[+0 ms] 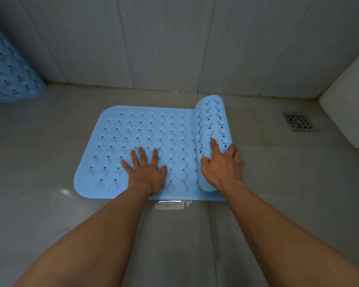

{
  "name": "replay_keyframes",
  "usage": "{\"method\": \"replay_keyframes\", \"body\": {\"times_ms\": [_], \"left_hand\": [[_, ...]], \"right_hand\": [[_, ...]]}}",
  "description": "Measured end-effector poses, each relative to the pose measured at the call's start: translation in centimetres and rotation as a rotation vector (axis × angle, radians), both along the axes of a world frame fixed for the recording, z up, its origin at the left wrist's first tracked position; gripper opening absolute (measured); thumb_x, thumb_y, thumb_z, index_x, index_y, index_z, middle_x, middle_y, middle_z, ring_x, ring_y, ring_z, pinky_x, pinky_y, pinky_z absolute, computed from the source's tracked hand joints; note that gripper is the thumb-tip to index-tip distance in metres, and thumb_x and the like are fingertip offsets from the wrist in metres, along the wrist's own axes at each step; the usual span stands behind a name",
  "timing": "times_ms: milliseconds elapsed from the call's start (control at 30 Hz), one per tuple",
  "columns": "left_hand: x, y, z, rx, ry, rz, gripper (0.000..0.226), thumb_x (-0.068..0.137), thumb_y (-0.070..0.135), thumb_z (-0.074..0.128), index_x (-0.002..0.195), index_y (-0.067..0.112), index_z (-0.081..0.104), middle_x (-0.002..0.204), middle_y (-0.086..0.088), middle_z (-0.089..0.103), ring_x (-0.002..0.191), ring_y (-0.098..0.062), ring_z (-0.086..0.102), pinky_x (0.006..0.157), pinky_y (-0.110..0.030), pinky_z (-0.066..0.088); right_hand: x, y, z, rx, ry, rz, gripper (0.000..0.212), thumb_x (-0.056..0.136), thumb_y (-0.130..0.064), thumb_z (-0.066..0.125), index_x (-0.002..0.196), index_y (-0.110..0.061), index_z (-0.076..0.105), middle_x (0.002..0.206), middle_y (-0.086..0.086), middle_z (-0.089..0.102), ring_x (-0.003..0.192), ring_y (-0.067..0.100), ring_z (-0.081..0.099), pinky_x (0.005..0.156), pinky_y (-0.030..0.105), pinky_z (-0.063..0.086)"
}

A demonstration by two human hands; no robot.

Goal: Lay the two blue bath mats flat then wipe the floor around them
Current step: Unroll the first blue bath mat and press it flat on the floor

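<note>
- Left hand presses flat on the mat.
- Right hand curls round its rolled end, index straight.
- Second mat stands rolled, far left.

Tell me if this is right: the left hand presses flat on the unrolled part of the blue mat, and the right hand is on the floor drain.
Not quite. The left hand does press flat on the blue mat, but the right hand is on the mat's rolled end, not the floor drain, which lies apart to the right. The head view shows it.
</note>
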State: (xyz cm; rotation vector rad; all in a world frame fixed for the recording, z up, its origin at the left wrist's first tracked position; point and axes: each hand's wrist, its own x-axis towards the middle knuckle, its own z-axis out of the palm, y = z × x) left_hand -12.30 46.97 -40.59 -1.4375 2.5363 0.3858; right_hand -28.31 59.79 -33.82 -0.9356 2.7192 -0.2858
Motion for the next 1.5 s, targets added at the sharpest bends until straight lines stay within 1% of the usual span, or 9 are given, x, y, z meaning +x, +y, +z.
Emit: {"method": "replay_keyframes", "body": {"times_ms": [100, 233, 633, 833, 967, 1100, 1233, 1333, 1500], "left_hand": [[-1.3, 1.2, 0.2, -0.014, 0.036, -0.022, 0.065, 0.103, 0.048, 0.018, 0.158, 0.026, -0.009, 0.164, -0.014, -0.018, 0.149, -0.039, -0.019, 0.115, -0.067, -0.007], [-2.9, 2.9, 0.2, 0.002, 0.096, -0.062, 0.064, 0.101, 0.058, 0.012, 0.157, 0.034, -0.008, 0.165, -0.010, -0.016, 0.149, -0.039, -0.020, 0.115, -0.066, -0.011], [-6.4, 6.0, 0.3, -0.001, 0.058, -0.073, 0.065, 0.100, 0.061, 0.009, 0.157, 0.036, -0.008, 0.164, -0.011, -0.019, 0.149, -0.037, -0.019, 0.115, -0.066, -0.010], [-9.6, 8.5, 0.4, 0.009, 0.056, -0.137, 0.064, 0.098, 0.064, 0.013, 0.156, 0.042, -0.006, 0.164, -0.010, -0.018, 0.150, -0.037, -0.017, 0.114, -0.068, -0.010], [-10.5, 9.5, 0.2, -0.001, 0.013, -0.147, 0.064, 0.098, 0.066, 0.010, 0.155, 0.043, -0.008, 0.164, -0.009, -0.018, 0.149, -0.039, -0.020, 0.111, -0.069, -0.013], [-10.5, 9.8, -0.3, -0.038, 0.026, -0.145, 0.064, 0.098, 0.064, 0.010, 0.156, 0.041, -0.009, 0.164, -0.011, -0.017, 0.149, -0.038, -0.020, 0.113, -0.068, -0.012], [-11.3, 10.3, -0.5, -0.069, 0.066, -0.137, 0.065, 0.100, 0.061, 0.013, 0.157, 0.037, -0.008, 0.164, -0.013, -0.016, 0.149, -0.039, -0.017, 0.113, -0.068, -0.010], [-11.6, 10.6, -0.9, -0.103, 0.050, -0.146, 0.063, 0.099, 0.061, 0.012, 0.156, 0.041, -0.009, 0.164, -0.014, -0.015, 0.150, -0.039, -0.016, 0.112, -0.070, -0.010], [-12.7, 11.0, -0.7, -0.113, 0.085, -0.148, 0.065, 0.100, 0.059, 0.015, 0.158, 0.033, 0.001, 0.165, -0.013, -0.015, 0.150, -0.037, -0.017, 0.113, -0.069, -0.010]], "right_hand": [[-0.9, 1.0, -0.6, 0.041, 0.037, 0.018, 0.066, 0.094, -0.048, 0.042, 0.150, -0.018, 0.029, 0.161, 0.019, 0.007, 0.145, 0.042, 0.013, 0.115, 0.059, 0.023], [-1.9, 2.7, -1.5, 0.089, 0.049, 0.119, 0.076, 0.091, -0.059, 0.050, 0.152, -0.026, 0.020, 0.159, 0.017, 0.010, 0.145, 0.040, 0.013, 0.113, 0.059, 0.027], [-6.0, 6.5, -2.4, 0.117, 0.039, 0.136, 0.090, 0.092, -0.030, 0.055, 0.158, -0.017, -0.005, 0.163, 0.018, -0.019, 0.151, 0.040, -0.007, 0.119, 0.062, 0.005], [-7.1, 7.9, -2.5, 0.081, -0.013, 0.187, 0.073, 0.098, -0.032, 0.043, 0.159, -0.020, 0.005, 0.164, 0.018, -0.018, 0.151, 0.039, -0.011, 0.120, 0.062, 0.003], [-8.3, 8.6, -2.5, 0.102, -0.002, 0.196, 0.084, 0.097, -0.043, 0.050, 0.159, -0.015, 0.000, 0.163, 0.023, -0.018, 0.151, 0.043, -0.006, 0.120, 0.059, 0.005], [-9.6, 9.1, -2.3, 0.081, 0.055, 0.183, 0.092, 0.093, -0.026, 0.058, 0.158, -0.008, -0.004, 0.162, 0.026, -0.011, 0.149, 0.047, 0.004, 0.121, 0.056, 0.012], [-10.9, 10.0, -2.4, -0.010, 0.023, 0.175, 0.110, 0.088, -0.009, 0.068, 0.157, -0.025, -0.016, 0.160, 0.031, -0.011, 0.143, 0.047, 0.023, 0.115, 0.049, 0.033], [-11.5, 10.8, -2.6, 0.018, 0.027, 0.148, 0.097, 0.088, -0.014, 0.069, 0.159, -0.020, 0.003, 0.162, 0.023, -0.017, 0.142, 0.047, 0.025, 0.113, 0.050, 0.035], [-12.6, 12.1, -3.2, 0.101, 0.173, 0.101, 0.049, 0.095, -0.041, 0.053, 0.134, -0.012, 0.053, 0.165, 0.013, -0.015, 0.151, 0.042, -0.007, 0.118, 0.064, 0.007]]}}
